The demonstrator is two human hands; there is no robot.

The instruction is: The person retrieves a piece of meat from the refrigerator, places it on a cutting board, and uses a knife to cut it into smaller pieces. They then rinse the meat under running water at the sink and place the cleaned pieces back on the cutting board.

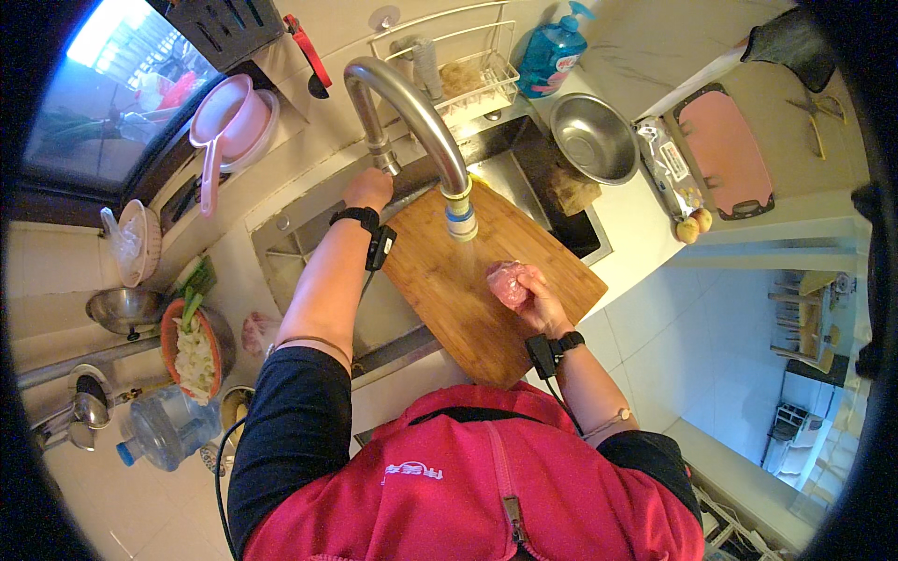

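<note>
My right hand [544, 306] holds a piece of raw meat [511, 284] above the right side of a wooden cutting board [435, 273]. The board lies tilted across the double sink. Just left of the meat, a faint spray falls from the nozzle of the curved metal faucet [414, 102] onto the board. My left hand [369, 189] reaches to the foot of the faucet, with its fingers at the faucet handle [388, 167]. Its fingertips are partly hidden.
The left sink basin [382, 315] is partly covered. A steel bowl [595, 139] and a blue soap bottle [554, 52] stand at the right basin. Leftward are a bowl of chopped vegetables [195, 354] and a pink ladle [221, 126]. A packaged item [670, 168] lies right.
</note>
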